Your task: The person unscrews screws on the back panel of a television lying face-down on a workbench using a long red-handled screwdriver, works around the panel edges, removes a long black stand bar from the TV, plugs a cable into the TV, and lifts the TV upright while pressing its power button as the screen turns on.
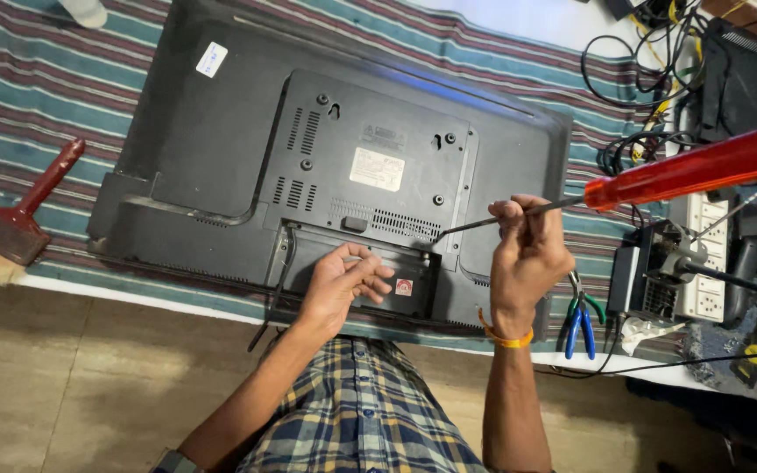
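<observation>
Our right hand (527, 254) grips the red-handled screwdriver (659, 180) by its shaft, tip at the TV back cover (221, 149) btwn both hands. Left hand (343, 280) rests loosely curled on the cover. Cover still on, several screws still in. Pliers (582, 322), power strip (703, 263) sit right of the right hand; brush (10, 228) far left.

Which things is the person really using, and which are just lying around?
In use:
television, lying face down
red-handled screwdriver, shaft held by right hand
left hand resting on the television

Lying about:
brush
blue-handled pliers
power strip
tangled cables
</observation>
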Demonstrator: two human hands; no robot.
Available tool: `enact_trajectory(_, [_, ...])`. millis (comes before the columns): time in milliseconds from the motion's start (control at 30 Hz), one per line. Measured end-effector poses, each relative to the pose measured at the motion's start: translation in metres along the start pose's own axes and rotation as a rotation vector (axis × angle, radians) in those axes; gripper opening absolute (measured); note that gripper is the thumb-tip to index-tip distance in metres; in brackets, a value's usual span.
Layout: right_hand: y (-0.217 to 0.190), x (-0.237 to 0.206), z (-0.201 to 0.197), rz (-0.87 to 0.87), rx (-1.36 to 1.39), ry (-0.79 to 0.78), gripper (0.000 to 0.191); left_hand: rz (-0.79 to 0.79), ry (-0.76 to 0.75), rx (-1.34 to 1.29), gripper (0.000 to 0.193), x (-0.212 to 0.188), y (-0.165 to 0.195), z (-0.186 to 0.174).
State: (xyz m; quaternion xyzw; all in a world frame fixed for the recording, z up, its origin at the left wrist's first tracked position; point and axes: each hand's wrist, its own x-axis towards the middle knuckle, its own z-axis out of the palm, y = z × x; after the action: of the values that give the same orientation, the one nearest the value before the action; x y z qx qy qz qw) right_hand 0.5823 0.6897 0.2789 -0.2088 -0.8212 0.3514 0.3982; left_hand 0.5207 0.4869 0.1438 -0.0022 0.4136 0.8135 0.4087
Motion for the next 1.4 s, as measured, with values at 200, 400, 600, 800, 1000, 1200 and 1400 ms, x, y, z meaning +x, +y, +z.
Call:
enact_trajectory(200, [0.004, -0.001, -0.035, -0.033, 0.283, 0.052, 0.013, -0.029, 0.040, -0.073, 0.017, 0.004, 0.002, 0.004])
enact_trajectory(400, [-0.007, -0.037, -0.036, 0.067, 0.606, 0.051, 0.018, -0.055, -0.008, -0.285, 0.019, 0.019, 0.001, 0.010])
enact_trajectory(600, [-0.014, -0.049, -0.032, 0.174, 0.556, 0.019, 0.018, -0.075, -0.015, -0.317, 0.019, 0.027, 0.002, 0.016])
enact_trajectory(800, [-0.011, -0.047, -0.030, 0.182, 0.542, -0.009, 0.017, -0.068, -0.008, -0.290, 0.020, 0.034, -0.002, 0.017])
enact_trajectory(1000, [-0.004, -0.047, -0.028, 0.169, 0.618, -0.153, 0.018, -0.043, 0.021, -0.232, 0.019, 0.048, -0.006, 0.009])
enact_trajectory(1200, [0.012, -0.036, -0.026, 0.168, 0.535, -0.087, 0.019, -0.056, 0.019, -0.220, 0.034, 0.048, 0.005, 0.022])
enact_trajectory(1400, [0.062, 0.022, -0.035, 0.008, 0.299, -0.034, 0.019, -0.097, -0.009, -0.106, 0.027, 0.030, 0.013, 0.019])
